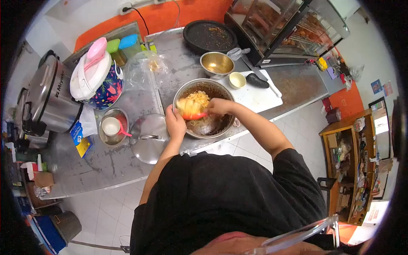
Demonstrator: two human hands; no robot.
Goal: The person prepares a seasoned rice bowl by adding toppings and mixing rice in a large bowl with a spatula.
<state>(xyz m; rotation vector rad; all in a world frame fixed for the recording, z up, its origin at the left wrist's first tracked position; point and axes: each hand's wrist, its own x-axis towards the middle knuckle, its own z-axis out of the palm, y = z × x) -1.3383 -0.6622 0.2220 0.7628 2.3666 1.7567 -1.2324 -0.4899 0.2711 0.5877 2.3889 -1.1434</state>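
A large metal bowl [178, 91] sits at the table's front edge, brown sauce smeared over its inner wall and a heap of pale orange food [199, 98] inside. My left hand [175, 121] grips the bowl's left rim, thumb up along the side. Reaching in from the right, my right hand [217, 106] is closed around the end of a red scoop-like utensil [193, 116]. Its yellowish upper part is blurred by motion, so its exact kind does not show. Behind the bowl are a smaller gold-toned metal bowl [217, 63] and a cream cup [237, 80].
A white cutting board [265, 100] holds a dark oblong item [257, 81] and a knife [255, 68]. Left lie a metal lid [146, 151], a basin [103, 135] with a cup, and a floral rice container [106, 91]. A black stone mortar [193, 36] and glass display case [293, 38] stand behind.
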